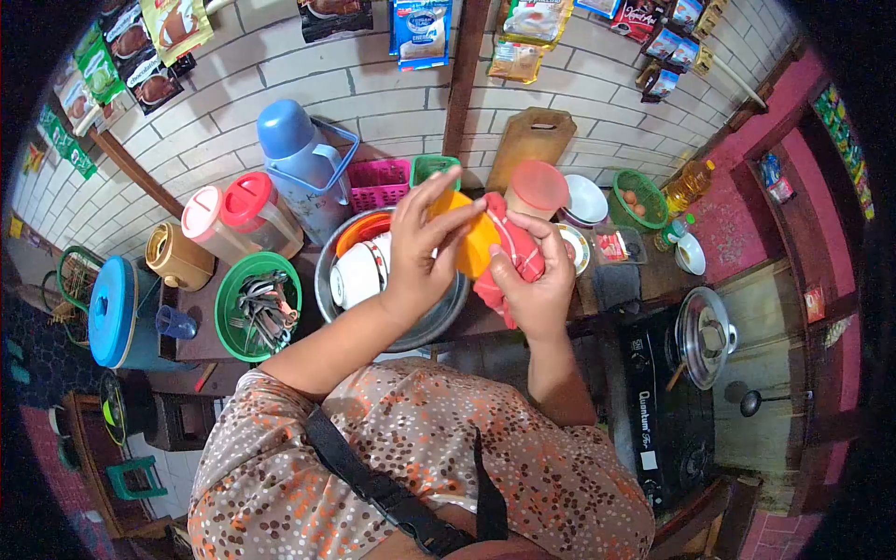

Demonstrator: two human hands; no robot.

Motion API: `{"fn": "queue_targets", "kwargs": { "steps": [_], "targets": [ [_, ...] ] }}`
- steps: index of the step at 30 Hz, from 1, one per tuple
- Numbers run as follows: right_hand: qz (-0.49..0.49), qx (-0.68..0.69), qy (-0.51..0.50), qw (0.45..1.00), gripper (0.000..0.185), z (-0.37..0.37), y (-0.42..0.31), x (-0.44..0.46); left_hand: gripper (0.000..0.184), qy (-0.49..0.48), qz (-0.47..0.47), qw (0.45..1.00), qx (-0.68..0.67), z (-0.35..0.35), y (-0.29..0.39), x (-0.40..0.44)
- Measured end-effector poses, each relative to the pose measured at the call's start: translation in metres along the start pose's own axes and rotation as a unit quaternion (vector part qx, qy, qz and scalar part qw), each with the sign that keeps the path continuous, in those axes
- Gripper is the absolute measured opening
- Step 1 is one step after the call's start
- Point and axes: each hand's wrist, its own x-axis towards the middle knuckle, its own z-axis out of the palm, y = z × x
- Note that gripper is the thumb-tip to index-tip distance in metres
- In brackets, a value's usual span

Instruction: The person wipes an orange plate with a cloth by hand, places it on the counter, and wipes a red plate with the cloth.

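Note:
A yellow-orange dish (473,245) is held up over the metal basin (445,318), between my two hands. My left hand (422,245) grips its left side, with the fingers partly spread over it. Pressed to its right side is a red patterned cloth (521,254), bunched in my right hand (546,278), whose fingers and thumb close round it. Behind my left hand, white bowls (357,277) and an orange dish (365,228) lie in the basin. The dish's exact shape is partly hidden by my fingers and the cloth.
Left of the basin are a green basket of cutlery (225,315), a blue flask (303,177) and red-lidded pitchers (254,210). To the right stand a cutting board (532,140), a red-lidded container (538,187), a green egg basket (640,199) and a stove (660,411).

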Motion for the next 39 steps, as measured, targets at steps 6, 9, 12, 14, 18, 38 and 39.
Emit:
{"fn": "queue_targets", "kwargs": {
  "steps": [6, 9, 12, 14, 18, 38, 39],
  "targets": [
    [-0.102, 0.005, 0.145, 0.984, 0.045, 0.024, 0.007, -0.010, 0.059, -0.065, 0.000, 0.997, -0.050, 0.017, 0.004, -0.011],
    [-0.071, 0.137, 0.134, 0.979, 0.044, 0.029, 0.010, -0.018, 0.062, -0.074, 0.033, 0.993, -0.081, 0.017, 0.002, -0.005],
    [-0.059, 0.231, 0.114, 0.964, 0.044, 0.033, 0.014, -0.024, 0.069, -0.088, 0.046, 0.983, -0.157, 0.017, 0.005, -0.003],
    [-0.091, 0.160, 0.135, 0.974, 0.046, 0.036, 0.023, -0.024, 0.076, -0.090, 0.055, 0.969, -0.224, 0.022, 0.005, -0.003],
    [-0.162, 0.066, 0.174, 0.969, 0.051, 0.045, 0.018, -0.008, 0.076, -0.087, 0.009, 0.939, -0.332, 0.022, 0.021, -0.005],
    [-0.116, 0.065, 0.184, 0.974, 0.046, 0.068, 0.031, -0.032, 0.062, -0.117, -0.003, 0.966, -0.232, 0.015, 0.006, -0.012],
    [-0.116, 0.064, 0.184, 0.974, 0.046, 0.067, 0.032, -0.031, 0.060, -0.110, -0.021, 0.960, -0.256, 0.015, 0.011, -0.012]
  ]
}}
